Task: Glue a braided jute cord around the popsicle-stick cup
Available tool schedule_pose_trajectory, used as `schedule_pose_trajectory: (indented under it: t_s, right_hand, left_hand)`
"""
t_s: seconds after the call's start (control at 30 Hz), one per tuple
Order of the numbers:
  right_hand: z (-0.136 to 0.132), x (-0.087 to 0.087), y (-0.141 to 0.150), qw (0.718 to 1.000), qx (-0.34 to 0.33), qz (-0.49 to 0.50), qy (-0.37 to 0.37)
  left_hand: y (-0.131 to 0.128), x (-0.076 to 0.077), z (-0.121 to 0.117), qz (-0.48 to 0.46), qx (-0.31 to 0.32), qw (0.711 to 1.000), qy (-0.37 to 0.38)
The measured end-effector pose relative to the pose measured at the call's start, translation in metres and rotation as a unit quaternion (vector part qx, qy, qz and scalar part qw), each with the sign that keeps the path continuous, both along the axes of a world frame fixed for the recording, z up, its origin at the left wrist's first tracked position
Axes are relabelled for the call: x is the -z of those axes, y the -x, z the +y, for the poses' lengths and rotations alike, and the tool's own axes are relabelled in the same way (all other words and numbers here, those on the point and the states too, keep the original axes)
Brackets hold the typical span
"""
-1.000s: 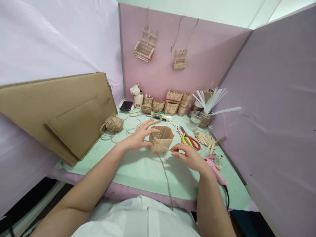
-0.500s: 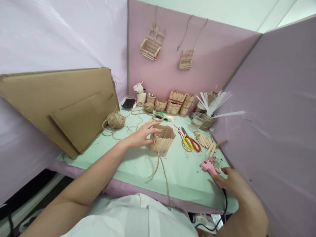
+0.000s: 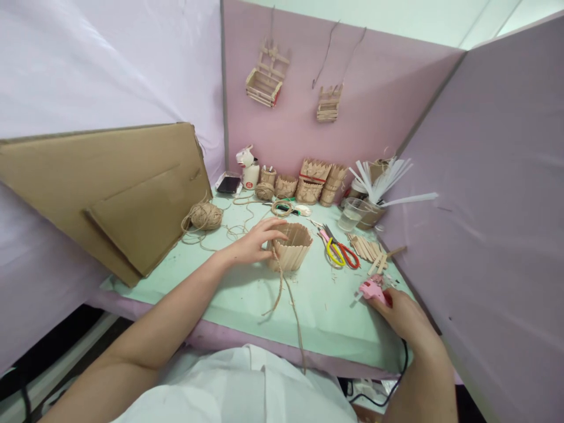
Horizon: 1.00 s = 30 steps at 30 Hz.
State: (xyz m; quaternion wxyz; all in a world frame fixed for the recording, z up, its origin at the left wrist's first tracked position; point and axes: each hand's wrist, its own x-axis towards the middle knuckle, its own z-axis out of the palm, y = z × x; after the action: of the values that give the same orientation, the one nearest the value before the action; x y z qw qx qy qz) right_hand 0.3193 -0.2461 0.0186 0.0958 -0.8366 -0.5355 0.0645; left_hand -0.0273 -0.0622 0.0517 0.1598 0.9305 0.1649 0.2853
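Observation:
A small basket (image 3: pixel 293 257) of upright wooden craft sticks stands on the table in front of me. My left hand (image 3: pixel 259 242) grips its left side, fingers over the rim and thumb low on the outer wall. Jute twine (image 3: pixel 281 282) runs down from beside that thumb, with two strands trailing toward the table's front edge. At the right, my right hand (image 3: pixel 399 311) is wrapped round the handle of a pink glue gun (image 3: pixel 372 289). A clear glue stick or nozzle end points left from it, and a black cord hangs below.
Scissors (image 3: pixel 337 252) with yellow and red handles lie right of the basket, near loose craft sticks (image 3: pixel 365 248). A clear cup (image 3: pixel 350 214) of liquid stands behind them. Twine balls, such as the large one (image 3: pixel 205 216), and finished stick pots line the back. Cardboard (image 3: pixel 145 200) leans at left.
My right hand has closed round the glue gun and lifted and turned it, so its front now points left. My left hand stays on the basket.

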Motion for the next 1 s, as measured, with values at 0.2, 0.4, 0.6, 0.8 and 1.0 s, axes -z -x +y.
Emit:
schedule_pose_trajectory:
  t_s: [0.2,0.4,0.6,0.8,1.0]
  right_hand:
    - [-0.002,-0.021,0.032,0.961,-0.129,0.182,-0.163]
    - [0.008,0.005,0.087,0.899,-0.217,0.272,-0.267]
    - [0.012,0.006,0.121,0.882,-0.284,0.176,-0.334]
    - [0.022,0.012,0.136,0.87,-0.33,0.14,-0.34]
    - [0.027,0.019,0.14,0.863,-0.331,0.133,-0.357]
  left_hand:
    - [-0.002,0.002,-0.001,0.001,-0.008,1.0,0.005]
    - [-0.003,0.004,-0.003,0.003,-0.018,1.0,0.003]
    - [-0.005,0.006,-0.003,-0.006,-0.016,1.0,-0.011]
    - [-0.004,0.006,-0.003,-0.002,-0.023,1.0,-0.006]
    - [-0.003,0.005,-0.004,0.0,-0.016,1.0,0.002]
